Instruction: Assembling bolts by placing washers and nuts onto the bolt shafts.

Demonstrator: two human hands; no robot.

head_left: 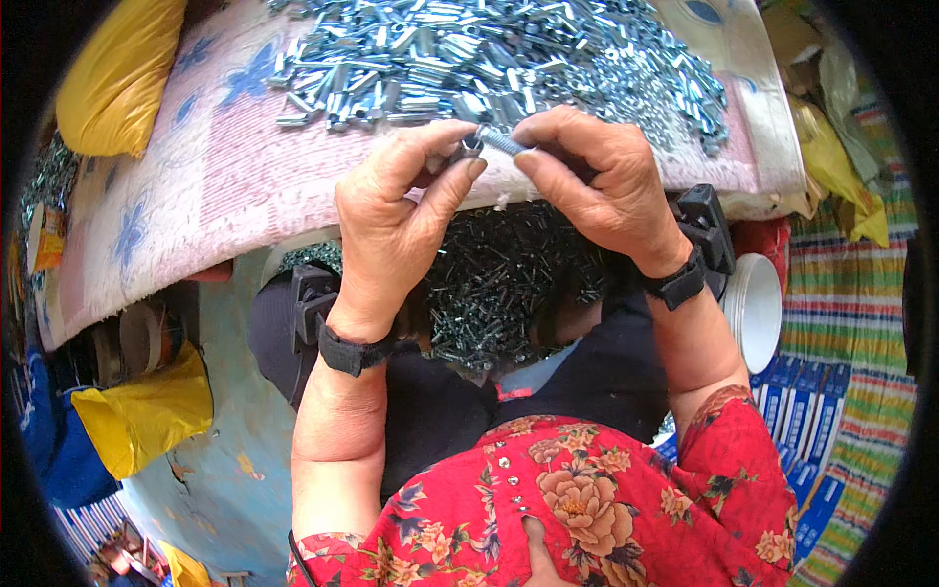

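Observation:
Over the near edge of the cloth-covered table, my two hands meet with fingertips close together. Pinched between thumb and fingers of my left hand is a short, shiny metal sleeve, its hollow end showing. My right hand grips a silvery threaded bolt by one end, tilted, its other end reaching the left fingertips beside the sleeve. Whether bolt and sleeve touch I cannot tell. Just beyond lies a wide heap of metal sleeves, with smaller metal pieces at its right.
Below the table edge, between my knees, is a mass of dark bolts. A white bucket stands at the right, near blue-and-white boxes. Yellow bags lie at the left, one on the table and one lower down.

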